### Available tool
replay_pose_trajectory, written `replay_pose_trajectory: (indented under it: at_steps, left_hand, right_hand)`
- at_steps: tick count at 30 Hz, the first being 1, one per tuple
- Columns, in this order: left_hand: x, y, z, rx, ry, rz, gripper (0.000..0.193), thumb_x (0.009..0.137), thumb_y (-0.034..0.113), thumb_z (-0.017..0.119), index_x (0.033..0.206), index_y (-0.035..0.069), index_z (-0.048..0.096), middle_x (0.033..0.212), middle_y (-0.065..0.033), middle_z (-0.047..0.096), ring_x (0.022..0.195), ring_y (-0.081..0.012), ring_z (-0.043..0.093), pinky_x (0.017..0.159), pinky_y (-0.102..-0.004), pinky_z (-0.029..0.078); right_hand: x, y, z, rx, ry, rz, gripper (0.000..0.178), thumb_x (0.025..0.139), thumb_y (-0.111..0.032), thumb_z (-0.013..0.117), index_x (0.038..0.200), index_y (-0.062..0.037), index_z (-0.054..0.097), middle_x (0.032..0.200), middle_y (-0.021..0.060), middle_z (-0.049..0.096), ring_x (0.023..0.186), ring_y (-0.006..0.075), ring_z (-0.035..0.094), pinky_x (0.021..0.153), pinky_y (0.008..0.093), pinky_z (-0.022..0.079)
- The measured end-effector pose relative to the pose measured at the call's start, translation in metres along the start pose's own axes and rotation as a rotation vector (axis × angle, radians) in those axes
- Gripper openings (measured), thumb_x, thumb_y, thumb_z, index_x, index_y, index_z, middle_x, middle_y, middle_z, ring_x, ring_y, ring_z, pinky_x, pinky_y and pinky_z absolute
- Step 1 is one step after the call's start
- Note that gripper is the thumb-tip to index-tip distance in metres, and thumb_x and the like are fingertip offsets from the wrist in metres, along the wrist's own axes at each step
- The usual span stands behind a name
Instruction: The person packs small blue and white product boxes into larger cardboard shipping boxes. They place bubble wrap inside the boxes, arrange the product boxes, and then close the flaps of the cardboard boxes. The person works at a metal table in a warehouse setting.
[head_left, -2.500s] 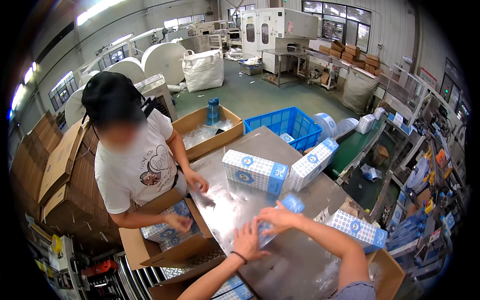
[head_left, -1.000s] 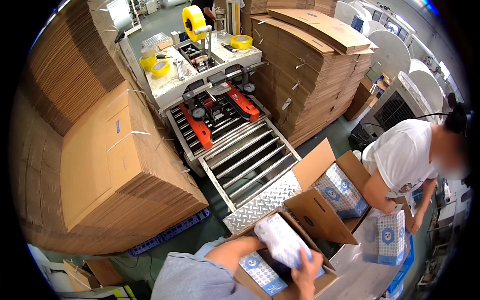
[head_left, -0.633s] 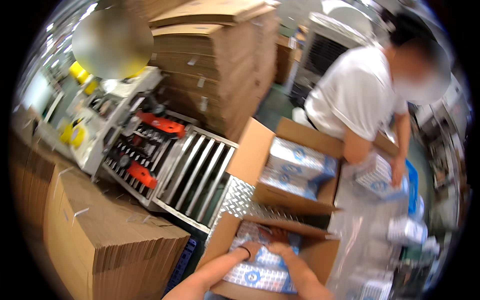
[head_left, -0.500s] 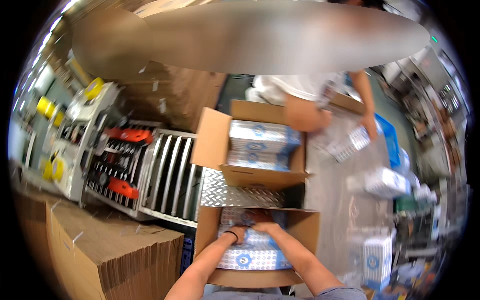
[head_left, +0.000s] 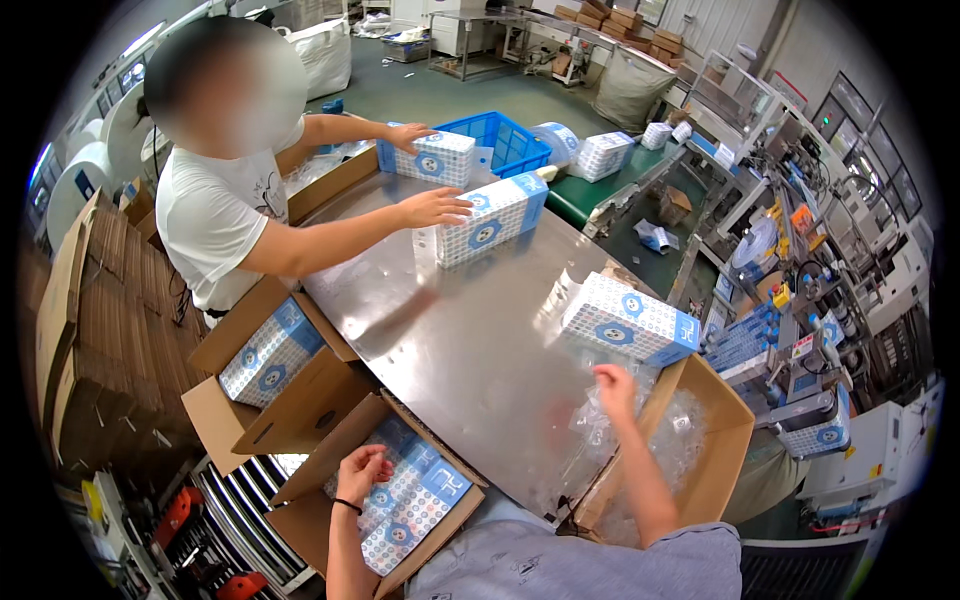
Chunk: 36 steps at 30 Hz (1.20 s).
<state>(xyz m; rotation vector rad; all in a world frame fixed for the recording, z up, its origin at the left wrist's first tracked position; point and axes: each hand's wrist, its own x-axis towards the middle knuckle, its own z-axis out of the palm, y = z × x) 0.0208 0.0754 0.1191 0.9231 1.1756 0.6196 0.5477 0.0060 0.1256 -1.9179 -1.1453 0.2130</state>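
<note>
My left hand (head_left: 364, 473), a dark band at its wrist, is above the near carton (head_left: 292, 525). Its fingers are loosely curled with nothing in them. Inside that carton lie white and blue patterned packs (head_left: 412, 500). To the right, my right hand (head_left: 614, 388) hovers by the metal table's edge with its fingers drawn together. No object shows in it. Just beyond it a wrapped patterned pack (head_left: 622, 322) rests on the table; the hand is apart from it. Crumpled clear film (head_left: 592, 420) lies close beside this hand.
Across the metal table (head_left: 450, 350), a co-worker's hands are at two packs (head_left: 490, 222). Another open carton (head_left: 250, 425) holds packs at left. At right stands a carton (head_left: 725, 410) with clear film. A blue basket (head_left: 510, 150) and green conveyor (head_left: 580, 195) lie beyond.
My view has swung right. Both hands have come up out of the near carton, the right one moving over to the table's right side. The co-worker now reaches to packs on the table.
</note>
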Motion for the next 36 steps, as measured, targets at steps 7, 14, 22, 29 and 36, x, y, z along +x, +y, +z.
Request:
replay_pose_trajectory:
  at_steps: [7, 14, 22, 29, 36]
  left_hand:
    - [0.003, 0.071, 0.071, 0.038, -0.156, 0.078, 0.023, 0.101, 0.016, 0.059, 0.118, 0.002, 0.063, 0.083, -0.0046, 0.069, 0.068, -0.0101, 0.065, 0.059, -0.0236, 0.054]
    - [0.015, 0.079, 0.125, 0.046, -0.293, 0.114, 0.023, 0.099, 0.009, 0.058, 0.121, 0.002, 0.062, 0.085, -0.0041, 0.068, 0.070, -0.0088, 0.064, 0.062, -0.0239, 0.054]
    - [0.079, 0.039, 0.251, 0.272, -0.328, 0.471, 0.063, 0.087, 0.012, 0.076, 0.142, 0.005, 0.046, 0.127, -0.0087, 0.058, 0.113, -0.0212, 0.061, 0.089, -0.0351, 0.059]
    - [0.091, 0.059, 0.245, -0.052, -0.534, 0.002, 0.048, 0.094, 0.005, 0.067, 0.137, 0.005, 0.047, 0.124, -0.0133, 0.063, 0.110, -0.0260, 0.066, 0.082, -0.0397, 0.063]
    - [0.084, 0.084, 0.203, -0.273, -0.351, -0.055, 0.025, 0.097, 0.013, 0.064, 0.117, 0.007, 0.051, 0.115, -0.0160, 0.067, 0.100, -0.0313, 0.071, 0.074, -0.0414, 0.064]
  right_hand:
    - [0.005, 0.057, -0.022, -0.694, -0.103, -0.012, 0.032, 0.075, -0.016, 0.079, 0.105, -0.0079, 0.071, 0.094, 0.0116, 0.071, 0.086, 0.0269, 0.068, 0.081, 0.0396, 0.054]
    - [0.010, 0.050, -0.011, -0.533, -0.309, 0.323, 0.044, 0.073, -0.020, 0.085, 0.113, -0.0130, 0.067, 0.093, 0.0096, 0.074, 0.103, 0.0281, 0.065, 0.087, 0.0416, 0.051]
    - [-0.014, -0.049, 0.022, 0.395, -0.356, 0.292, 0.023, 0.089, -0.005, 0.071, 0.112, -0.0036, 0.067, 0.087, 0.0044, 0.071, 0.077, 0.0101, 0.064, 0.069, 0.0252, 0.051]
    - [-0.017, -0.085, 0.015, 0.785, -0.509, 0.539, 0.023, 0.103, -0.019, 0.056, 0.112, -0.0026, 0.069, 0.088, 0.0041, 0.070, 0.076, 0.0084, 0.062, 0.068, 0.0250, 0.050]
    - [0.046, 0.021, 0.063, -0.508, -0.114, 0.075, 0.061, 0.093, -0.025, 0.069, 0.148, -0.0153, 0.044, 0.147, 0.0137, 0.046, 0.123, 0.0260, 0.053, 0.100, 0.0432, 0.045]
